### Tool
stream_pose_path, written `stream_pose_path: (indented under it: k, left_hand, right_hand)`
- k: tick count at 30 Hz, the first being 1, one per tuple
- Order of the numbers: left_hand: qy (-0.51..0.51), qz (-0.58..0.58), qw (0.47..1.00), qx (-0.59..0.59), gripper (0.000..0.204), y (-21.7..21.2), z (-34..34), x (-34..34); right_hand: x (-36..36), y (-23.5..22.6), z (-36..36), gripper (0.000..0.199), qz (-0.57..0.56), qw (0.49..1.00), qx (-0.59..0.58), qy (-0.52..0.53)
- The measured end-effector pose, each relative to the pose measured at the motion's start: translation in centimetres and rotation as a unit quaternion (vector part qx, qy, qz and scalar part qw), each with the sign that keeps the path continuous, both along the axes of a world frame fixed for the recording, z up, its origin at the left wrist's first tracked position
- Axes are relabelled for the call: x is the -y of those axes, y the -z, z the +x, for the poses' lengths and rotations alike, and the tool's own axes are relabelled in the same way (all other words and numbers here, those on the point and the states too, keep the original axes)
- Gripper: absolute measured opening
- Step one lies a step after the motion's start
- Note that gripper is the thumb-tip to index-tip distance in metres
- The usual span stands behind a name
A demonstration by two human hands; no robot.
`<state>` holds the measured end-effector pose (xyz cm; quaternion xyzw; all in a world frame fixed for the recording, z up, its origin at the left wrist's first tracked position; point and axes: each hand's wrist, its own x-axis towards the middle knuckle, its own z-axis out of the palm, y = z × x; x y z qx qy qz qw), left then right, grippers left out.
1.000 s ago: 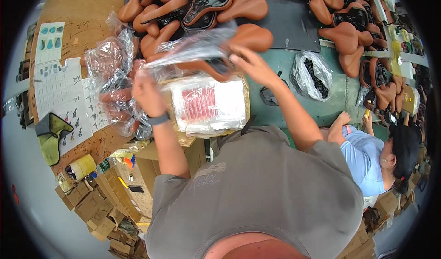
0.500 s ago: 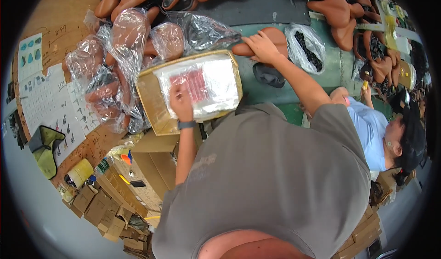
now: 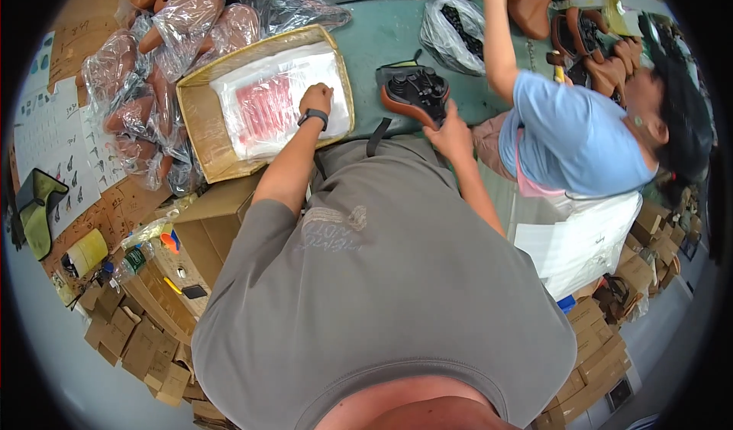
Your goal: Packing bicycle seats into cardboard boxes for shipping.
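My right hand [image 3: 452,134] grips the narrow nose of a brown bicycle saddle [image 3: 416,93], which is turned with its black underside facing up. Over the right part of a yellow-edged cardboard box [image 3: 192,115], my left hand [image 3: 316,100] is closed, its fingers curled in. Whatever those fingers hold, if anything, is hidden. Inside the box, right under that hand, lies a stack of clear plastic bags [image 3: 267,108] with red print. A dark cloth item with a green edge [image 3: 398,67] lies partly behind the saddle.
Plastic-wrapped brown saddles [image 3: 189,16] are heaped left of the box. A clear bag of black parts [image 3: 452,35] sits beyond my saddle. To the right a co-worker in a blue shirt [image 3: 573,132] reaches across the green table. Loose saddles [image 3: 528,10] are piled there.
My right hand has drawn the saddle nearer, and its underside now faces up. My left hand has shifted to the bags' right side. The co-worker has stretched an arm forward.
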<state>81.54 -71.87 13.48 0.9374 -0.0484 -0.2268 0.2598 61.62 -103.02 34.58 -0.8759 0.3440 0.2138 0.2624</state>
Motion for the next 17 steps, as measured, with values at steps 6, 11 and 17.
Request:
stream_pose_path:
  k: [6,11,17]
  left_hand:
    - [-0.191,-0.151,0.97,-0.009,0.03,1.9,-1.0,-3.3]
    - [-0.397,-0.421,0.808,-0.114,0.021,-6.1,-1.6,-2.6]
    - [-0.329,-0.442,0.834,-0.006,0.026,-13.9,-3.7,-8.9]
  right_hand:
    - [2.0,2.2,-0.4,0.093,0.584,0.739,0.018,0.337]
    - [1.5,-5.3,-2.5,0.1,0.903,0.316,0.098,0.273]
    - [-3.7,-9.9,0.3,0.109,0.568,0.754,0.327,0.041]
